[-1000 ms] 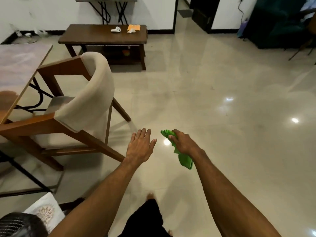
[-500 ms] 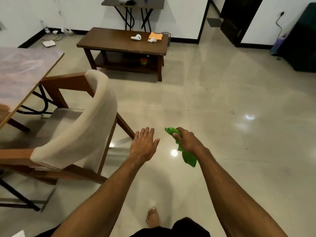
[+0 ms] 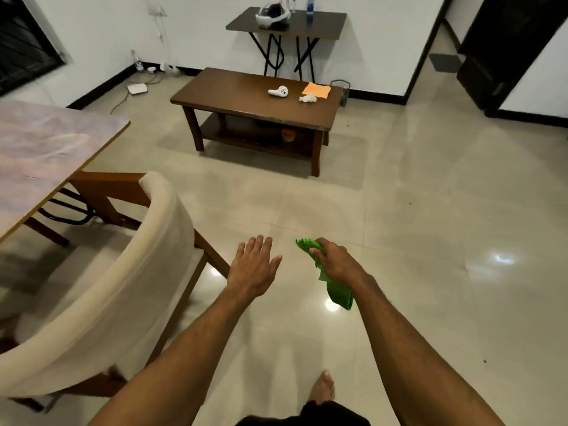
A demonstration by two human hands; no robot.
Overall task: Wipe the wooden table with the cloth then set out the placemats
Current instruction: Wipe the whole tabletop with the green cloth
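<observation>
My right hand (image 3: 336,261) grips a green cloth (image 3: 336,292), which hangs down below the fist above the tiled floor. My left hand (image 3: 253,265) is held out flat beside it, fingers straight, holding nothing. A low dark wooden table (image 3: 246,98) stands ahead across the floor. On its top lie a white controller (image 3: 279,91), an orange flat piece (image 3: 316,88) and a small white object (image 3: 308,98). No placemats can be told apart for certain.
A cream-backed wooden chair (image 3: 129,272) stands close on my left, tucked at a large pale-topped table (image 3: 46,149). A small black side table (image 3: 285,21) stands against the far wall. Open tiled floor (image 3: 430,226) lies ahead and to the right. My bare foot (image 3: 322,387) shows below.
The view has lifted and advanced: the low wooden table is larger and lower in frame, the chair nearer on my left. Both hands keep their pose, cloth still held.
</observation>
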